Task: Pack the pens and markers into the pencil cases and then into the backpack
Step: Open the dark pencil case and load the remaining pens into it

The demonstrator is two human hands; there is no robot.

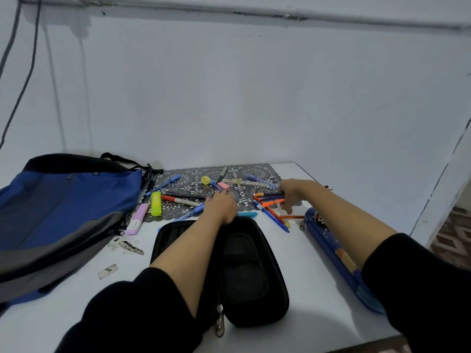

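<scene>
Several pens and markers point(183, 197) lie scattered on a grey lace mat point(254, 171) at the table's far side. My left hand point(221, 205) reaches over the open black pencil case point(244, 276) and rests on the mat among the pens; what its fingers hold is hidden. My right hand point(293, 193) grips a bundle of orange and dark pens point(270, 197) just above the mat. A blue pencil case point(339, 256) lies under my right forearm. The blue and grey backpack point(58, 212) lies flat at the left.
A yellow highlighter point(156, 203) and a pink one point(137, 219) lie near the backpack. A pink eraser point(223, 185) sits mid-mat. Paper scraps point(132, 247) lie on the white table point(318, 301). The wall stands close behind; the table's edge runs along the right.
</scene>
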